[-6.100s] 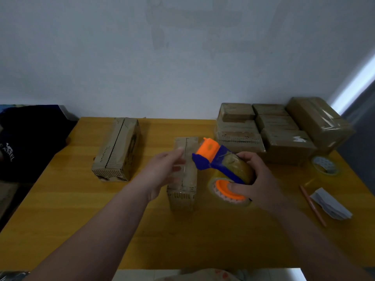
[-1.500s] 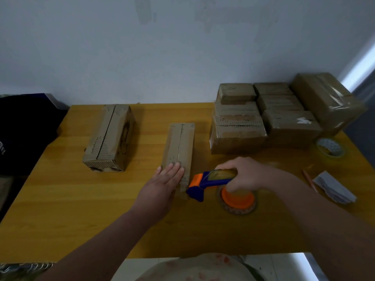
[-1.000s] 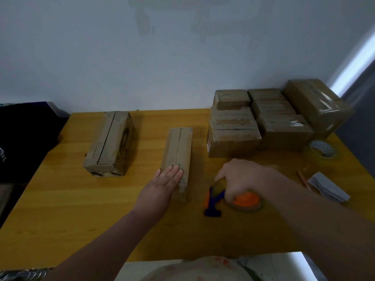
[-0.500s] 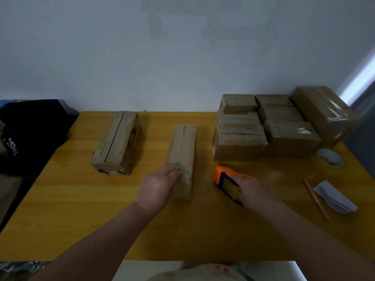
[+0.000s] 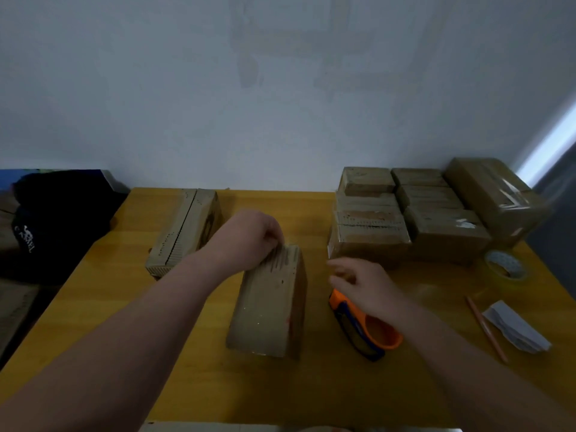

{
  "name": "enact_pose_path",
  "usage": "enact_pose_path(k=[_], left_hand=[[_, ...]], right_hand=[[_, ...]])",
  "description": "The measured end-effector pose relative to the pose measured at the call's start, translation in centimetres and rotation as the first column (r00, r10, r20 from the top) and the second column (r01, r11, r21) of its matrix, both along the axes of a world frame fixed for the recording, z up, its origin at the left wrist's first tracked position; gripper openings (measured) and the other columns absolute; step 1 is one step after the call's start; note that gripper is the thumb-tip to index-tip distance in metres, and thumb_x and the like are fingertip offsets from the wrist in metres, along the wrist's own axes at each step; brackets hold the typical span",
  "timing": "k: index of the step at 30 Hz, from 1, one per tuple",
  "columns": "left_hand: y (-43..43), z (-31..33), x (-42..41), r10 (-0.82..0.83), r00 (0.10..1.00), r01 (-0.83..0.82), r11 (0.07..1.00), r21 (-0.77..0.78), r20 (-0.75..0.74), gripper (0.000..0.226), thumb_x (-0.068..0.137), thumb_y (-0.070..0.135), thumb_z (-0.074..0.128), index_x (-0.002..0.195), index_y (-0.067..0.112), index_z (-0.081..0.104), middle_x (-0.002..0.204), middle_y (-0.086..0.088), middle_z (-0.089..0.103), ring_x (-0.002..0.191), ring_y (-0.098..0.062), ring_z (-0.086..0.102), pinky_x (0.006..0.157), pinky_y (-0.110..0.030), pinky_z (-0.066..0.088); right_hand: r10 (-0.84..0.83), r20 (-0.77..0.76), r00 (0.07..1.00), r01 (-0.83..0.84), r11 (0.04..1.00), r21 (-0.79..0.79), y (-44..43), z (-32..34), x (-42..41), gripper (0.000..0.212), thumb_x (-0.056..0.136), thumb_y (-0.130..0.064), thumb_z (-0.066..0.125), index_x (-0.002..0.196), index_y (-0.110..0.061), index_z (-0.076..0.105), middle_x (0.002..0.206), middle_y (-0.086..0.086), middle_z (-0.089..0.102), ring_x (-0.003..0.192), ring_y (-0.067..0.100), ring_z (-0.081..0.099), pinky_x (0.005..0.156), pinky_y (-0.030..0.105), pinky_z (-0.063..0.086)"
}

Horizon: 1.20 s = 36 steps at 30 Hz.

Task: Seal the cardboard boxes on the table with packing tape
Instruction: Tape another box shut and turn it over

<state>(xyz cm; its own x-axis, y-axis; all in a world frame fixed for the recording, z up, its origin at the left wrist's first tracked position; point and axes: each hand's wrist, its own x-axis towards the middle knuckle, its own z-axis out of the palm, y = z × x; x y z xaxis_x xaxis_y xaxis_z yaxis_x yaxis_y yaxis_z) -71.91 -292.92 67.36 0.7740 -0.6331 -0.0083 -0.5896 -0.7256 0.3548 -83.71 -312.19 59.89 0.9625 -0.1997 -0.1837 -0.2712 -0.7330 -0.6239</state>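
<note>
On the yellow table (image 5: 311, 385), the left hand (image 5: 252, 238) curls its fingers over the cardboard box's (image 5: 268, 307) far end. The right hand (image 5: 364, 285) hangs loose and empty above the tape dispenser (image 5: 367, 335).

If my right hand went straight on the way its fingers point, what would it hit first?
Probably the right side of the middle cardboard box: the right hand points left toward it above the tape dispenser. Height is unclear, so it might pass over the box.

Brown cardboard box (image 5: 268, 304), orange-and-blue tape dispenser (image 5: 364, 330), yellow-orange table (image 5: 109, 307), black cap (image 5: 53, 219), yellow tape roll (image 5: 506, 268).
</note>
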Motion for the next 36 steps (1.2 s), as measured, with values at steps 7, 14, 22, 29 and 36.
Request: enact_pose_path(k=[7,14,22,29,36], left_hand=[[-0.8,-3.2,-1.7,0.122,0.988,-0.135,0.980,-0.148,-0.094,0.043,0.089,0.022,0.065,0.131,0.024,0.056,0.128,0.003,0.059,0.113,-0.013,0.056,0.092,-0.026,0.043],[0.7,-5.7,-3.1,0.268,0.864,-0.412,0.863,-0.293,-0.426,0.075,0.083,0.026,0.073,0.146,0.017,0.035,0.135,0.000,0.055,0.113,-0.015,0.056,0.089,-0.028,0.044],[0.8,-7.1,-4.1,0.219,0.830,-0.444,0.816,-0.371,-0.513,0.042,0.089,0.027,0.067,0.129,0.021,0.058,0.103,0.012,0.056,0.083,0.004,0.051,0.060,-0.013,0.036],[0.8,-7.4,-3.8,0.213,0.836,-0.438,0.814,-0.381,-0.506,0.038,0.088,0.026,0.067,0.126,0.020,0.061,0.096,0.016,0.056,0.085,0.003,0.053,0.061,-0.010,0.036],[0.8,-7.9,-3.5,0.203,0.834,-0.436,0.812,-0.388,-0.513,0.040,0.088,0.026,0.068,0.127,0.020,0.061,0.109,0.009,0.063,0.094,-0.003,0.055,0.067,-0.014,0.041]], right_hand=[[-0.034,0.010,0.999,0.027,0.923,0.384,2.7,1.5,1.1,0.038,0.101,-0.032,0.047,0.139,-0.036,0.048,0.129,-0.018,0.049,0.117,0.005,0.048,0.099,0.033,0.047],[-0.140,-0.027,0.990,0.134,0.841,0.524,2.8,1.0,1.0,0.035,0.097,-0.035,0.054,0.131,-0.030,0.055,0.102,-0.027,0.049,0.092,-0.006,0.050,0.069,0.015,0.046],[-0.258,-0.124,0.958,0.272,0.685,0.676,3.2,0.3,1.6,0.015,0.089,-0.025,0.068,0.103,-0.026,0.066,0.099,-0.013,0.062,0.089,0.000,0.056,0.069,0.021,0.047],[-0.247,-0.257,0.934,0.354,0.570,0.742,2.2,-0.1,2.2,0.026,0.075,-0.033,0.077,0.099,-0.029,0.068,0.116,-0.004,0.062,0.112,0.014,0.053,0.093,0.036,0.046],[-0.312,-0.233,0.921,0.382,0.608,0.696,2.4,-0.4,3.3,0.016,0.081,-0.024,0.075,0.097,-0.022,0.074,0.109,-0.003,0.067,0.108,0.014,0.056,0.093,0.037,0.047]])
